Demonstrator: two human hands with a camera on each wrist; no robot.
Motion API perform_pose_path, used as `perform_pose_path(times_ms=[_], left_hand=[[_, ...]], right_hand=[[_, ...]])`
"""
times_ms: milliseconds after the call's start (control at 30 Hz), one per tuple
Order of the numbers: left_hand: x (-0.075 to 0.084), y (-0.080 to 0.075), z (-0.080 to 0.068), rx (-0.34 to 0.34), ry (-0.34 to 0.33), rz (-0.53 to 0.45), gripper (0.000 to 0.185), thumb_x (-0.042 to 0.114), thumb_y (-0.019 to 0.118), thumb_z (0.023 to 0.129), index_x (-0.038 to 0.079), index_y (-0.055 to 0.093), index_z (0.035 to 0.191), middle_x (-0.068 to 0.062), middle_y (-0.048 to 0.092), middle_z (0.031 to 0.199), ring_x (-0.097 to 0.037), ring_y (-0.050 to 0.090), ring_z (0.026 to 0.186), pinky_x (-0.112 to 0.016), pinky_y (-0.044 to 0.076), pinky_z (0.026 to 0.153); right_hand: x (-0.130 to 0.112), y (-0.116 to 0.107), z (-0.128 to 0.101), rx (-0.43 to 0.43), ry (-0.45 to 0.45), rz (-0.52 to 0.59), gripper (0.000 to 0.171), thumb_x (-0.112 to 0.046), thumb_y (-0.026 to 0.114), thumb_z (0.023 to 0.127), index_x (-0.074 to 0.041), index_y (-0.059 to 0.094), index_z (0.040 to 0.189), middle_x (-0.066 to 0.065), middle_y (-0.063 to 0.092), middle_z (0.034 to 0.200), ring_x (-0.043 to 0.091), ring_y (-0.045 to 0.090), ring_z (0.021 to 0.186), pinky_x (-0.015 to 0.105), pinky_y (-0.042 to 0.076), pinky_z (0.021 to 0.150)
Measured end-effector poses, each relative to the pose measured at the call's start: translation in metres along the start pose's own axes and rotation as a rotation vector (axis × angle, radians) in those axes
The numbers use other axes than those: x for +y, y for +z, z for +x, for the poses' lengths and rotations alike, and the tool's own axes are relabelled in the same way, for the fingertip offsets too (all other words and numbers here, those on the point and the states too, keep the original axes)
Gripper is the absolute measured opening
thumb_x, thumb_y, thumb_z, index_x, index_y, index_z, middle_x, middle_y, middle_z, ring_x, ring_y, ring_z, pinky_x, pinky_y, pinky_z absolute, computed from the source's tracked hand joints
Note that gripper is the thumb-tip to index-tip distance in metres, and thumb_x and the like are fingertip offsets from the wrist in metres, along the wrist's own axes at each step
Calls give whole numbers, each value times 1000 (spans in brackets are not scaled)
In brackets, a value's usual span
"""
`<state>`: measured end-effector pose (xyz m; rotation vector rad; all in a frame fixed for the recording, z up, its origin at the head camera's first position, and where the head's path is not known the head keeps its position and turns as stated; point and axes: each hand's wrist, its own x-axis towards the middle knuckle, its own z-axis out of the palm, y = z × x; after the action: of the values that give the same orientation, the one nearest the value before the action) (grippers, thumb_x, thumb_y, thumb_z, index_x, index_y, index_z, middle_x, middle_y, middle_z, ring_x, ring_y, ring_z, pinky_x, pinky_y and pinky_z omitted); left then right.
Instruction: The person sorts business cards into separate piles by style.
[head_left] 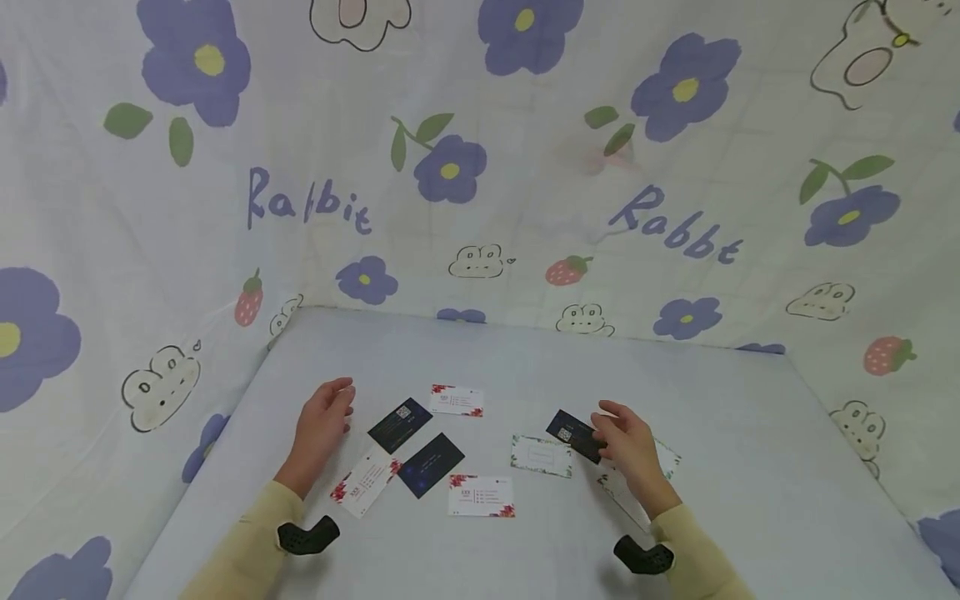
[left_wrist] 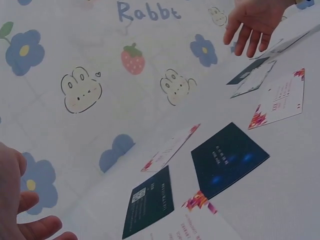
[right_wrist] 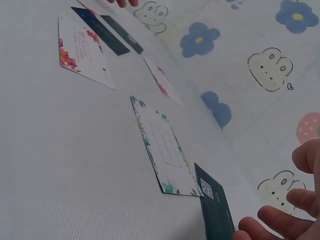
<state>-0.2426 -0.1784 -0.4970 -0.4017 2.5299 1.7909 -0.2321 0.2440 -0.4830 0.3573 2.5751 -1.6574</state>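
Note:
My left hand [head_left: 321, 429] is held to the left of the cards, its fingers loosely bent and nothing in them. Nearest to it lie a dark business card with a QR code [head_left: 393, 432] and a white card with red flowers [head_left: 365, 483]. Over on the right, my right hand [head_left: 632, 450] is above a second dark QR card [head_left: 570, 430], covering its right end in the head view. The fingers [right_wrist: 280, 222] are spread and loosely curved in the right wrist view. A white leaf-bordered card [head_left: 542, 457] touches that dark card; leaf-bordered cards [head_left: 667, 458] are partly hidden by my right hand.
Between the hands lie a dark card with blue spots [head_left: 431, 467] and two more red-flowered white cards, one at the back [head_left: 457, 400] and one in front [head_left: 482, 504]. The white table [head_left: 540, 550] meets a flower-and-rabbit patterned curtain [head_left: 517, 208] at its back and sides.

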Motion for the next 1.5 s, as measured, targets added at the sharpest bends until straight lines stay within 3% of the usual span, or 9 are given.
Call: perform_pose_path(times_ms=[233,500,867,1000,1233,1500], left_hand=[[-5,-18,0,18,-20,-29,53,41,39,110,11,42,153,-18,52,146,-30,54,123,-31,52,93],[-11,-24,1,14,-36,-42,54,43,40,109,12,42,153,-17,51,146,-28,53,123,-32,52,94],[-13,-48,-16,-10,-55,-54,53,41,41,109,11,42,152,-17,50,149,-31,52,127,-36,52,96],[-18,-54,-34,-50,-122,-104,51,39,43,109,10,42,152,-18,48,151,-32,51,130,-36,53,96],[-28,-65,-75,-142,-194,-208,52,36,40,110,8,36,154,-20,42,155,-36,46,135,-38,55,99],[-36,-62,-102,-187,-313,-405,55,35,42,109,6,32,155,-25,38,154,-38,51,132,-48,57,98]], right_hand=[[3,-6,1,-1,22,-4,54,-31,50,107,-4,41,152,26,54,147,34,61,121,26,56,83],[3,-3,1,-5,33,-25,52,-30,51,106,-4,43,151,26,54,146,33,61,120,26,56,81],[-17,28,12,-77,-9,-37,51,-29,53,105,-5,46,150,24,57,145,26,64,113,24,54,79],[-31,54,16,-146,-40,-82,51,-29,52,105,-6,46,150,23,57,144,31,62,116,30,54,83],[-59,126,25,-287,-120,-182,49,-31,57,103,-8,51,146,19,61,142,29,65,111,32,55,84],[-85,193,9,-439,-220,-204,45,-29,61,100,-7,58,140,17,68,129,25,67,101,34,58,83]])
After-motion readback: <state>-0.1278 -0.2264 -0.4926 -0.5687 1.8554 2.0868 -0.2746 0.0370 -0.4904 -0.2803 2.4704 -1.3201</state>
